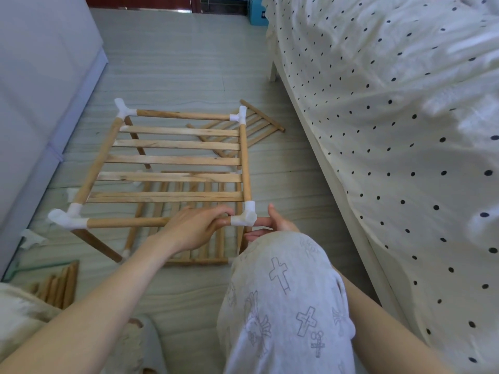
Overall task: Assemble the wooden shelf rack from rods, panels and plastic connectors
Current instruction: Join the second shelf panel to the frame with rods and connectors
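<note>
No readable text (the blue box (258, 12) label is blurred)

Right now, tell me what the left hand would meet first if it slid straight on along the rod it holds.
The left hand would meet the white plastic corner connector almost at once.

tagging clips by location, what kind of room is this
Most likely a bedroom at home: a bed with a polka-dot duvet stands on the right, and the shelf rack sits on the tiled floor.
</note>
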Demonstrator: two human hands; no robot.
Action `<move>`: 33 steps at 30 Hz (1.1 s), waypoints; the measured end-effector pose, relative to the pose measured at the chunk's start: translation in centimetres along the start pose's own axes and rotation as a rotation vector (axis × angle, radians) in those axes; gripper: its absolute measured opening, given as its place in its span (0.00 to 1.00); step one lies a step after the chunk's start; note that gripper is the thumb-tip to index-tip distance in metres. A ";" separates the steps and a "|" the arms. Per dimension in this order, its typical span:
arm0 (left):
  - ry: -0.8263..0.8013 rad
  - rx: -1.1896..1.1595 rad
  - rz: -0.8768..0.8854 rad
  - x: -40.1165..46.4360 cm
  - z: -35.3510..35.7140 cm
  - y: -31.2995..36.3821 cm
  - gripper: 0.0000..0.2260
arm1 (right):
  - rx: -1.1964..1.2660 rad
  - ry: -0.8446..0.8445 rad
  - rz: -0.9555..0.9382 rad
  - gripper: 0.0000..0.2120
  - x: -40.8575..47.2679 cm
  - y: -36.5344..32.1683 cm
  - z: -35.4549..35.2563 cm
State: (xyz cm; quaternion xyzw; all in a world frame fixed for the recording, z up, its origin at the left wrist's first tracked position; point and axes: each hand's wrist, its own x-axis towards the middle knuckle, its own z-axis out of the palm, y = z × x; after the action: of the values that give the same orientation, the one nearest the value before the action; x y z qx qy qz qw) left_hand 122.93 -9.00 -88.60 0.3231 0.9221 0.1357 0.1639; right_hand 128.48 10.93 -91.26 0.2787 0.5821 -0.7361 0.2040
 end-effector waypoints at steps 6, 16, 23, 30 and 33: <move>-0.048 -0.007 -0.026 0.0 -0.4 -0.3 0.11 | -0.006 -0.058 -0.018 0.28 0.2 0.3 -0.3; -0.100 0.004 -0.039 0.0 -1.0 -0.1 0.08 | -0.056 -0.075 -0.045 0.23 0.8 0.6 -0.6; -0.096 -0.002 -0.064 -0.3 -0.6 -0.4 0.08 | -0.072 -0.083 -0.101 0.23 1.4 0.9 -0.2; -0.072 -0.005 -0.111 -0.9 -0.8 -1.0 0.10 | -0.107 -0.164 -0.121 0.21 1.5 1.5 0.3; -0.084 0.029 -0.163 -1.2 -1.3 -1.8 0.12 | 0.006 -0.268 -0.116 0.19 1.9 2.1 1.1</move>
State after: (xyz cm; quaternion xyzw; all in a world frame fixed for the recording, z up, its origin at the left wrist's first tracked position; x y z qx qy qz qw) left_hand 122.29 -11.30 -87.77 0.2544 0.9396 0.0951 0.2081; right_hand 128.10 9.37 -93.85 0.1442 0.5626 -0.7790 0.2363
